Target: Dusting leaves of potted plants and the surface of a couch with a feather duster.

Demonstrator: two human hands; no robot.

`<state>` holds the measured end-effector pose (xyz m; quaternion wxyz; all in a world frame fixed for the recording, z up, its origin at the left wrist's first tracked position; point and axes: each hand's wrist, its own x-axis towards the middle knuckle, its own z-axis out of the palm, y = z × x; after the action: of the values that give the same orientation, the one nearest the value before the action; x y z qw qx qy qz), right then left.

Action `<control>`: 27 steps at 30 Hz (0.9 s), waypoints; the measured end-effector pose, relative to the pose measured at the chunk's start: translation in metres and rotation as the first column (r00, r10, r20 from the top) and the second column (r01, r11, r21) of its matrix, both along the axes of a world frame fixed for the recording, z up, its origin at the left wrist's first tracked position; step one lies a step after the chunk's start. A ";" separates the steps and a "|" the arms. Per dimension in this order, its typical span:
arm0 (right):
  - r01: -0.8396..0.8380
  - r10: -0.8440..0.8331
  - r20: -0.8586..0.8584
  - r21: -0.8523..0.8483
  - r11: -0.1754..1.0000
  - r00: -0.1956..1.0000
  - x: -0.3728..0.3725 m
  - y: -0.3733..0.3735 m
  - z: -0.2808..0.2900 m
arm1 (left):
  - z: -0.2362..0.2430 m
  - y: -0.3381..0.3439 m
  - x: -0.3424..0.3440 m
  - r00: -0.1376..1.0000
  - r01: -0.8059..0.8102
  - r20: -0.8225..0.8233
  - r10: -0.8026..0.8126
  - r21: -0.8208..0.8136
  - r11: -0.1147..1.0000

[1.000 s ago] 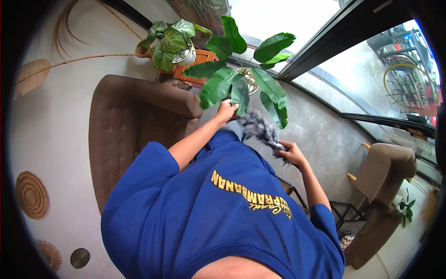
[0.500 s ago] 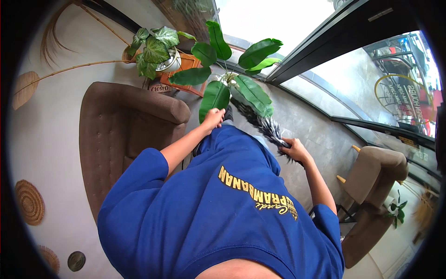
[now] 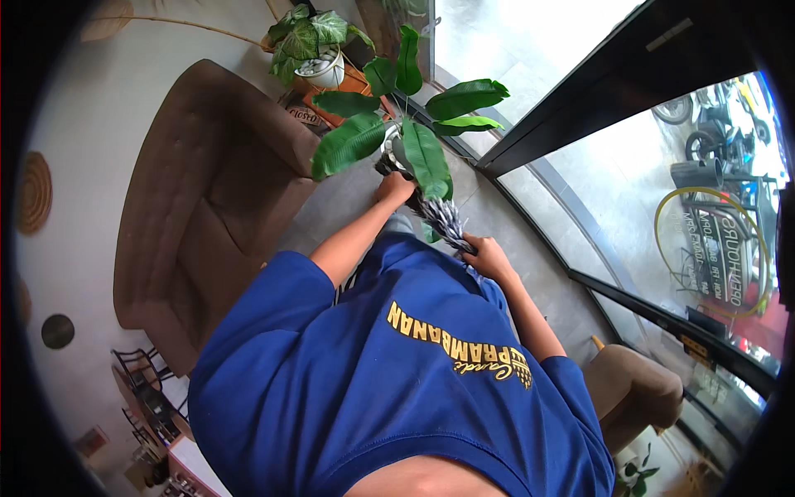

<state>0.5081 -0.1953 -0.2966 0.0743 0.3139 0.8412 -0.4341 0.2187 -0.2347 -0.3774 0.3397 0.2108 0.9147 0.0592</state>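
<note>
A fluffy black-and-grey duster (image 3: 443,219) slants beneath the broad leaves of a potted plant (image 3: 424,153). My right hand (image 3: 489,256) is closed around its near end. Farther forward, my left hand (image 3: 396,190) is closed on the duster close to its far end, where dark tufts poke out past the fingers; part of the grip is hidden. One long leaf hangs over the middle of the duster, just right of my left hand. White stones show at the base of the plant, and its pot is mostly covered.
A brown tufted armchair (image 3: 248,195) stands to my left. Behind it, a white pot of variegated leaves (image 3: 321,69) rests on an orange-brown wooden stand (image 3: 352,81). Black-framed glass doors (image 3: 571,99) run along the right. Another brown seat (image 3: 642,385) is at the lower right.
My left hand has let go of the leaf tip and moved in onto the duster. My right hand has shifted left with the duster, and the whole view has turned slightly.
</note>
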 end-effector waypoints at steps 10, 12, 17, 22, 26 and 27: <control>-0.033 0.032 -0.016 -0.034 0.999 0.999 0.021 0.013 -0.033 | -0.045 0.025 0.009 0.956 -0.069 -0.279 0.088 0.076 0.995; 0.108 -0.105 0.045 -0.048 0.993 0.993 0.020 0.014 -0.037 | -0.050 0.025 0.003 0.952 -0.184 -0.230 0.203 0.103 0.978; 0.131 -0.134 0.001 -0.231 0.964 0.991 0.022 0.034 -0.041 | -0.043 0.010 -0.004 0.921 -0.371 0.023 0.388 0.350 0.860; -0.038 0.008 -0.137 -0.216 0.976 0.990 0.015 0.055 -0.035 | -0.040 -0.015 -0.017 0.913 -0.362 -0.075 0.402 0.309 0.879; -0.014 0.002 -0.065 -0.182 0.983 0.998 0.002 0.075 -0.022 | -0.048 -0.026 -0.030 0.912 -0.375 -0.040 0.409 0.326 0.868; -0.053 0.042 -0.054 -0.231 0.972 0.998 0.001 0.079 -0.019 | -0.051 -0.030 -0.032 0.914 -0.373 -0.027 0.405 0.336 0.865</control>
<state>0.5090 -0.1160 -0.3152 0.1005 0.2723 0.7934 -0.5350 0.1865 -0.2652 -0.4282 0.2368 0.0774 0.9314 0.2654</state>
